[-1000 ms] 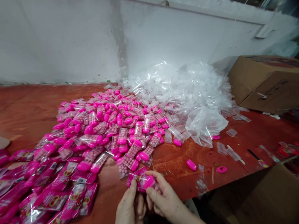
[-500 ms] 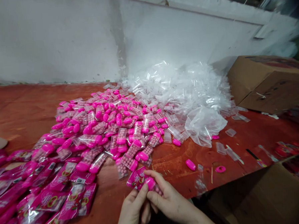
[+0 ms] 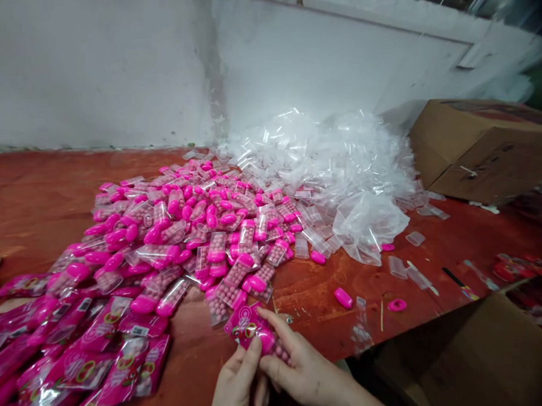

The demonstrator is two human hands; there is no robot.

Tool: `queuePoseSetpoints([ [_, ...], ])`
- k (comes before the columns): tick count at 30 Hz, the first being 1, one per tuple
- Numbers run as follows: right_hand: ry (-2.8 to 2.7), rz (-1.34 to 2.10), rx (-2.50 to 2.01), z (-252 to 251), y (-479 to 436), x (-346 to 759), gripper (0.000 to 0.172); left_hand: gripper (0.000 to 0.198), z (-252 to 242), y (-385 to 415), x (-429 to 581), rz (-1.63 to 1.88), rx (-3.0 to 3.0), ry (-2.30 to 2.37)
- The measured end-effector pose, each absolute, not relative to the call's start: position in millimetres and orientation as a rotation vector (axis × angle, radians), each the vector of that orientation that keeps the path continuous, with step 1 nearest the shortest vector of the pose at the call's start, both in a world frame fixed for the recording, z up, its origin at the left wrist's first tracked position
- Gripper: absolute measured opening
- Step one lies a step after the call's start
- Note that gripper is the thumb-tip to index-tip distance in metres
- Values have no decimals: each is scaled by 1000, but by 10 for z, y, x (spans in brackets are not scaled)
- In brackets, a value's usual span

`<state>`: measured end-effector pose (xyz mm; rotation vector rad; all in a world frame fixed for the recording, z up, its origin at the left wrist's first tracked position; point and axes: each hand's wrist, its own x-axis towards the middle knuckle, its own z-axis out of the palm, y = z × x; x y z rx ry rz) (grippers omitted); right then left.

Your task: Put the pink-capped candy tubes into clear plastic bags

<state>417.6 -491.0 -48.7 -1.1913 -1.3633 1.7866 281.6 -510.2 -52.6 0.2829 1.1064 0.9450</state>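
A red-brown wooden table [image 3: 35, 203] runs back to a white wall. At its near edge the left hand [image 3: 238, 389] and right hand [image 3: 302, 374] together pinch a pink candy packet [image 3: 253, 331]. Near left lie sealed pink packets [image 3: 93, 364]; beyond, pink-capped candy tubes [image 3: 186, 231]; farther right, clear plastic bags [image 3: 336, 157] and a cardboard box [image 3: 486, 149].

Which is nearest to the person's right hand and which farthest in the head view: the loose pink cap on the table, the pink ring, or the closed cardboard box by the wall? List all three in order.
Measured from the right hand:
1. Loose pink cap, just beyond the hand, slightly right.
2. Pink ring, farther right on the table.
3. Closed cardboard box, far right, by the wall.
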Motion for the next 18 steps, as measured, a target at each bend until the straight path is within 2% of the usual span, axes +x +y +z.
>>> queuePoseSetpoints([
  [4,-1122,1946,-1045,-448,-4914,4185,88,54,-505,-5084,2786,986,238,1118],
  [5,-1095,1976,-1006,-447,-4918,4191,88,54,-501,-5077,2775,1002,223,1114],
  [9,-1168,1992,-970,-514,-4961,4200,73,53,-561,-5073,2752,1015,224,1077],
  [12,-1103,2003,-944,-613,-5023,4169,81,55,-657,-5092,2747,1011,253,1092],
  [14,-1180,1881,-1075,-652,-5072,4152,81,55,-694,-5098,2732,1027,258,1126],
  [18,-1460,1560,-1491,-613,-5112,4141,64,56,-682,-5087,2699,1025,202,1183],
])
